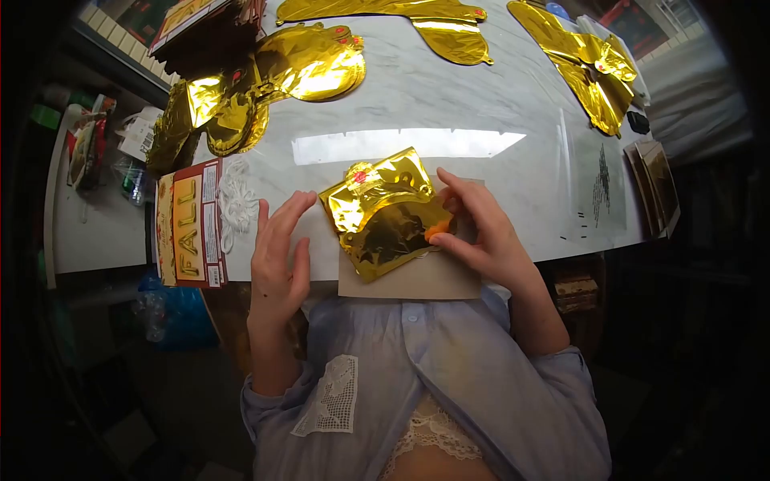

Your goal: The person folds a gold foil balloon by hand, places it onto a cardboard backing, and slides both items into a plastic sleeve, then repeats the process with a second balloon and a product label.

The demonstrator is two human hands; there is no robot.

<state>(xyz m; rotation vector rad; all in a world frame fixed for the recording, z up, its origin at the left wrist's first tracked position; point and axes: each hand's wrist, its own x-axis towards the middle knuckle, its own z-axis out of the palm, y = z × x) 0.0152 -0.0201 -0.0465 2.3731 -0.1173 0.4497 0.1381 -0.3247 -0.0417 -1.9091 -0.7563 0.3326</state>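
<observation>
A folded gold foil balloon lies on a grey card at the near edge of the white table. My right hand rests on the balloon's right side, fingers pinching the foil against the card. My left hand lies flat and open on the table just left of the balloon, holding nothing.
A red and gold "FALL" package and a coil of white string lie at the left. More gold foil balloons spread across the far side, others at the right. Clear sleeves and brown cards sit at the right edge.
</observation>
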